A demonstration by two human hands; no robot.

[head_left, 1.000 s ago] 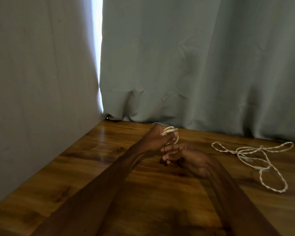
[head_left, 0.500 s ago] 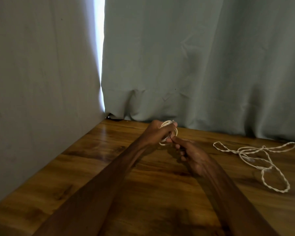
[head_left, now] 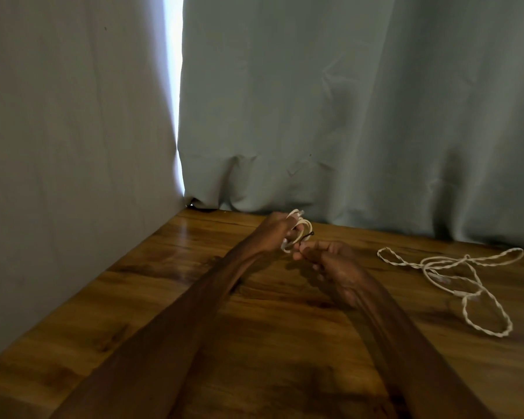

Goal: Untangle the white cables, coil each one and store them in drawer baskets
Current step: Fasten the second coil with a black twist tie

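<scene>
The left hand [head_left: 273, 234] is raised just above the far part of the wooden worktop [head_left: 254, 343], its fingers curled round a small coiled cable [head_left: 303, 224] of several white loops, which stand up from the grip and show on the hand's right side. Directly beside it, the right hand [head_left: 330, 263] has its fingers bent inward, with thumb and forefinger drawn tight together, pinching the lower end of a thin dark tie [head_left: 309, 235] that lies against the coil's right edge (too small and blurred to tell whether it is wound round the loops). The 2 hands almost touch at the coil, and both forearms stretch out from the near edge. Well apart on the right, a second loose cable [head_left: 436, 279], white and twisted along its length, lies flat on the worktop in a few open, overlapping loops, touched by neither hand. A pale blue-grey curtain [head_left: 345, 101] hangs along the far edge, and a second panel [head_left: 58, 131] hangs on the left, with a bright strip of light [head_left: 173, 86] between the 2.
</scene>
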